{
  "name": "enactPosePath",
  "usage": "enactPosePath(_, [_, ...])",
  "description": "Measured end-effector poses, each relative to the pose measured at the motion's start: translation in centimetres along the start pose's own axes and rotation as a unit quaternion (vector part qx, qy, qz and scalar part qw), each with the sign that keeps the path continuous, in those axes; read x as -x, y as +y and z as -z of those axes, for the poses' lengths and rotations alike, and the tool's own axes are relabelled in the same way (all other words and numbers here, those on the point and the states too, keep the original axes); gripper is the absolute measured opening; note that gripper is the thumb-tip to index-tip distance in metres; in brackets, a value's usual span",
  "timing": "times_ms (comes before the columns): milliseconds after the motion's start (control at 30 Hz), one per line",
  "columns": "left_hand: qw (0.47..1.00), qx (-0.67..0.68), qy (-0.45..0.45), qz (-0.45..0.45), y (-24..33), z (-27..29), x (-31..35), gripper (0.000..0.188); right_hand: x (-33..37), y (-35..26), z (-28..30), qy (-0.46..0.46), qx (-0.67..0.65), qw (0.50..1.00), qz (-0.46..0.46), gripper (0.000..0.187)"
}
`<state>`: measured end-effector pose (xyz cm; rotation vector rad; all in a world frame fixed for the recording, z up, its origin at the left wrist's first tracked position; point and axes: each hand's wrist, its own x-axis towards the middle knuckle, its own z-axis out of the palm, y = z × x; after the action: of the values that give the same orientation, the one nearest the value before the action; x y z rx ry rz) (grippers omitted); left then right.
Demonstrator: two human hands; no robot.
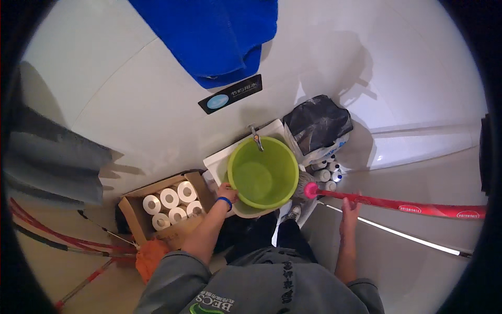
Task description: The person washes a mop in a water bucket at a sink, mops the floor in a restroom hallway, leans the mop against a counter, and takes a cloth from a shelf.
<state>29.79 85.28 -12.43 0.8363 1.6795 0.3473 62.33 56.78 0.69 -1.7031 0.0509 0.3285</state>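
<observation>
Green basin [263, 175] was set over the white sink [215, 160], below the tap [256, 138].
Near-left rim was clamped by the left hand [227, 193]; right hand [349, 209] was seen at red mop handle [389, 203], right, closure couldn't be told.

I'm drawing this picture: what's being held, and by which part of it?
The left grip holds the green basin by its left rim. The right grip is at the red mop handle; whether it's holding that, I can't tell.

Basin [264, 175] apparently on sink [215, 160], tap [255, 137] behind; box [132, 221] of rolls [162, 201] at left; mop [311, 190], bottles [324, 176] at right.
</observation>
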Motion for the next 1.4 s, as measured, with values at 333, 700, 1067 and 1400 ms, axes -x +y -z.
enactPosePath(333, [0.988,-0.085,0.126,-0.030,-8.0,2.5,-8.3,0.033,5.0,-16.6,-6.8,-0.262,-0.112,0.958,0.022,0.036])
enactPosePath(700, [0.993,-0.066,0.071,-0.073,-9.9,-2.5,-5.8,0.039,12.2,-33.3,-7.3,-0.466,-0.145,0.844,0.221,0.037])
enactPosePath(1067, [0.956,-0.230,0.090,-0.156,-5.3,0.3,-6.2,0.044,11.4,-27.5,-8.9,-0.413,-0.064,0.867,0.272,0.027])
enactPosePath(1400, [0.850,-0.290,0.009,-0.441,13.1,-4.5,1.9,0.048,10.3,-27.6,-4.2,-0.424,-0.165,0.851,0.262,0.026])
